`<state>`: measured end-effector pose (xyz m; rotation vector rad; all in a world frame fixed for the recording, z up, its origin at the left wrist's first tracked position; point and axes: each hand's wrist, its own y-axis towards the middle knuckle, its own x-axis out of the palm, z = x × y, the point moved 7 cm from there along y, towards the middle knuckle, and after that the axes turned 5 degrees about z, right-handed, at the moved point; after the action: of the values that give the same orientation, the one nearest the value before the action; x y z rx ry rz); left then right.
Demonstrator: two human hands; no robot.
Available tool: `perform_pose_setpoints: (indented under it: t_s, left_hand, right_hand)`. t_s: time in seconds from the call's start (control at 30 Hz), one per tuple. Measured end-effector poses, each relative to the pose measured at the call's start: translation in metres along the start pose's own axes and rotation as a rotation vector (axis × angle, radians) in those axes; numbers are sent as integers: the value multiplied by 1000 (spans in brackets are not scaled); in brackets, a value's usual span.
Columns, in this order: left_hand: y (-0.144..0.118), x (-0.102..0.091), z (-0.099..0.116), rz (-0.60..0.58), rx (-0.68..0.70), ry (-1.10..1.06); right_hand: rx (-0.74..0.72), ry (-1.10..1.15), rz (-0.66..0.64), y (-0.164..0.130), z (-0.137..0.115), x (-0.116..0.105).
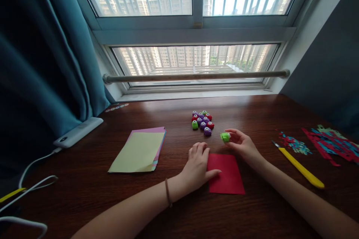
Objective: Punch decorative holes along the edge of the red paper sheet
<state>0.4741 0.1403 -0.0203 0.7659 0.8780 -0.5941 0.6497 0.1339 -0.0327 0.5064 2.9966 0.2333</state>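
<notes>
My left hand lies flat on the left edge of a red paper sheet on the dark wooden table, fingers spread. My right hand pinches a small green paper punch just above the table, beyond the red sheet. A cluster of several small punches in purple, red and green sits a short way behind the green one.
A stack of coloured paper, yellow on top, lies to the left. A yellow craft knife lies to the right, with paper scraps beyond it. A white power bank with cables rests by the teal curtain. A window is behind.
</notes>
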Motion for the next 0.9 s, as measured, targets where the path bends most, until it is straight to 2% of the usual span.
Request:
perform_pose_setpoints:
  t_s: [0.13, 0.4, 0.5, 0.7, 0.8, 0.9]
  left_hand:
    - [4, 1, -14, 35, -119, -63]
    - [7, 2, -27, 37, -243, -310]
    - [6, 3, -30, 57, -309, -468]
    - [9, 6, -37, 114, -428, -935]
    - [11, 5, -42, 150, -493, -1074]
    - [10, 6, -45, 138, -550, -1165]
  right_hand:
    - [87, 123, 10, -14, 6, -8]
    - [138, 216, -8, -9, 9, -7]
    - [148, 223, 16, -9, 10, -9]
    - [135, 235, 103, -9, 13, -16]
    - [124, 244, 109, -9, 15, -16]
    - [114, 250, 100, -11, 16, -14]
